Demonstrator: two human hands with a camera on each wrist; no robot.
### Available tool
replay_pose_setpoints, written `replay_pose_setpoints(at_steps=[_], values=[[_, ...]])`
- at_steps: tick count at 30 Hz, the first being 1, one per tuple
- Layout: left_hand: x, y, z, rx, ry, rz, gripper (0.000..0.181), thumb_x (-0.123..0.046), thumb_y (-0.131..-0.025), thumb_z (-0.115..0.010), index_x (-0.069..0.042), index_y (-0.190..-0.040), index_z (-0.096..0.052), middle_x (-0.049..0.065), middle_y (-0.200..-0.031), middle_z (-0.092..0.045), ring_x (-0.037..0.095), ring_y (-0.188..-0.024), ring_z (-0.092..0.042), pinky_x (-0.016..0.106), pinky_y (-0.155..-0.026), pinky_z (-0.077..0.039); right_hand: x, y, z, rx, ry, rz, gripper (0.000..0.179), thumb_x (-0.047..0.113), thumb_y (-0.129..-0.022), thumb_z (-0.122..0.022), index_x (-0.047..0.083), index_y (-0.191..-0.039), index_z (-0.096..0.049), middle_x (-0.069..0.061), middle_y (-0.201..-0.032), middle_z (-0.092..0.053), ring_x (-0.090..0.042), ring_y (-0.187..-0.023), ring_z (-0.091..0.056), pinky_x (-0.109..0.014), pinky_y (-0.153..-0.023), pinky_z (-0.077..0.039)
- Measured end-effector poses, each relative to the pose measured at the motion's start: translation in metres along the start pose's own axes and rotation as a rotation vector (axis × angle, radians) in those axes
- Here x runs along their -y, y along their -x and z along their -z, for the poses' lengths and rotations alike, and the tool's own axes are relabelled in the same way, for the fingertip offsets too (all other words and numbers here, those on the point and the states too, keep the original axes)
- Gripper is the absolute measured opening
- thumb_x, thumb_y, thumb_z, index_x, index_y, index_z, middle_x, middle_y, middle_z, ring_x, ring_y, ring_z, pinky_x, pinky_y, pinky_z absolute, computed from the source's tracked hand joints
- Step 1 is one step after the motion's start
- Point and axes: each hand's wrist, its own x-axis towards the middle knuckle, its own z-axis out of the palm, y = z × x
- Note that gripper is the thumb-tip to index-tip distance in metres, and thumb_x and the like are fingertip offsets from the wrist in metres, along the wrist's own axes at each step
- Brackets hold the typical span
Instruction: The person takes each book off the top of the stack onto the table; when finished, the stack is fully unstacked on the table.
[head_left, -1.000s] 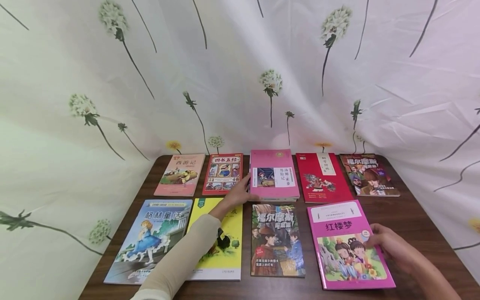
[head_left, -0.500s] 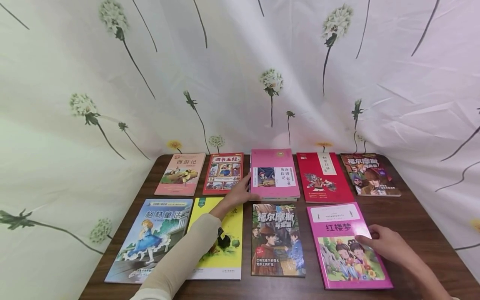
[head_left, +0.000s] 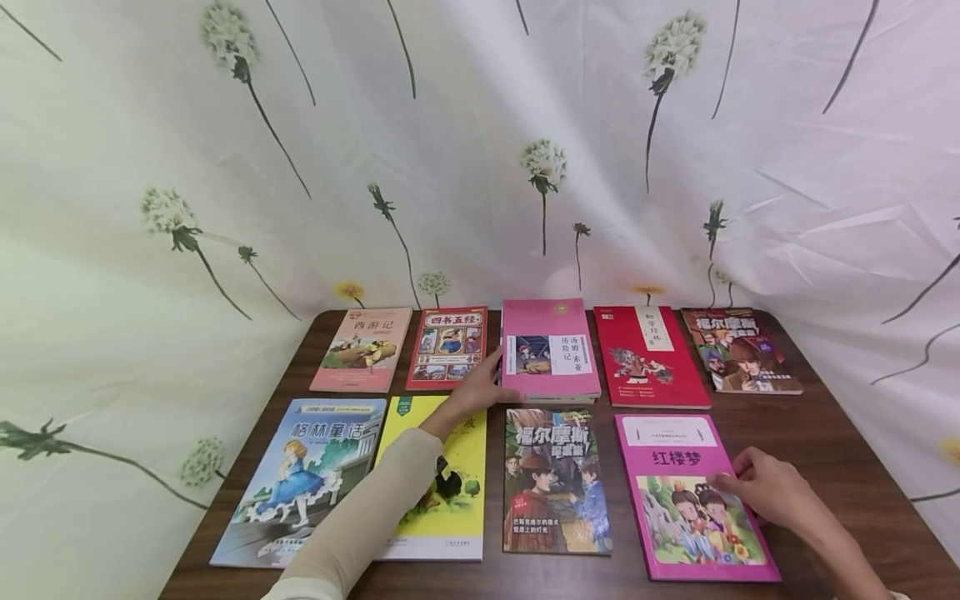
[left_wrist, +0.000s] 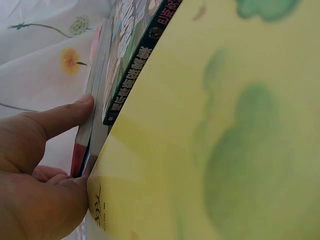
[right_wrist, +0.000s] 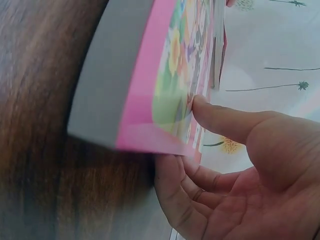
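Ten-odd picture-cover books lie in two rows. My left hand grips the near left corner of a pink book in the back row's middle; page edges under it suggest a stack. In the left wrist view, that hand's thumb and curled fingers meet the book edges. At the front right, my right hand pinches the right side of a thick magenta book. In the right wrist view, the thumb is on the cover of the magenta book and the other fingers are at its edge, partly hidden.
A brown book lies left of the magenta one. The left sleeve crosses a yellow book; a blue book lies farther left. Red book and others fill the back row of the wooden table, before a dandelion-print cloth.
The magenta book has shifted slightly left and toward me, its top edge now farther from the red book. My right hand has moved left with it. The left hand stays put.
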Motion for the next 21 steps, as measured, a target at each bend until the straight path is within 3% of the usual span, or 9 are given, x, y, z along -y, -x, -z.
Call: replay_pose_setpoints(at_steps=[14,21], values=[[-0.004,0.0,0.002,-0.001,-0.009,0.016,0.108,-0.016,-0.091,-0.086,-0.012,-0.173,-0.015,0.012,-0.181,-0.006,0.039,-0.164,-0.021,0.054,-0.127,-0.036,0.003,-0.002,0.004,0.035,-0.034,-0.022,0.051,0.04,-0.099,-0.074,-0.008,-0.108,-0.057,-0.011,-0.086,-0.067,-0.018,-0.069,-0.065,-0.034,-0.06,-0.06],[-0.001,-0.001,0.0,0.0,-0.008,0.0,0.108,-0.016,-0.091,-0.087,-0.012,-0.172,-0.016,0.015,-0.18,-0.006,0.039,-0.164,-0.021,0.053,-0.127,-0.036,0.011,-0.01,0.015,-0.059,0.005,0.039,0.041,0.031,-0.102,-0.07,-0.008,-0.107,-0.06,-0.009,-0.084,-0.068,-0.018,-0.069,-0.061,-0.033,-0.058,-0.053]])
